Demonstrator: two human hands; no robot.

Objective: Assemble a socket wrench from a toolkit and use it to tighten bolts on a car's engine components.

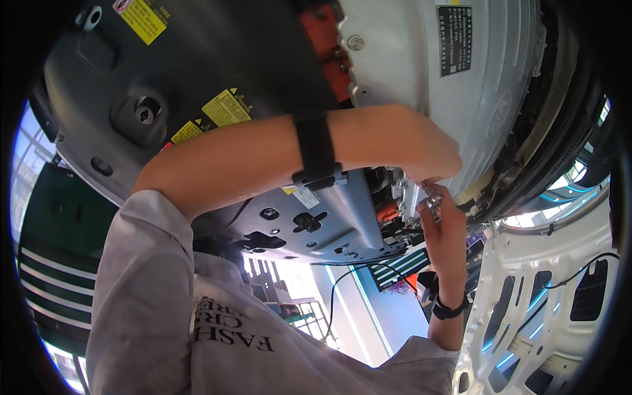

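My left hand reaches across from the left, a black band around its wrist. Its curled fingers pinch down at the lower edge of a large silver metal housing. My right hand comes up from the lower right with a black watch on the wrist. Its fingertips meet the left hand's at a small shiny metal part. Both hands close on this part, right beside the housing's rim. My left hand hides most of it.
A black plastic cover with yellow warning stickers fills the upper left. Below my forearm is a grey metal plate with holes. Orange components sit between cover and housing. A white sheet-metal panel with cut-outs and a black cable stands at the right.
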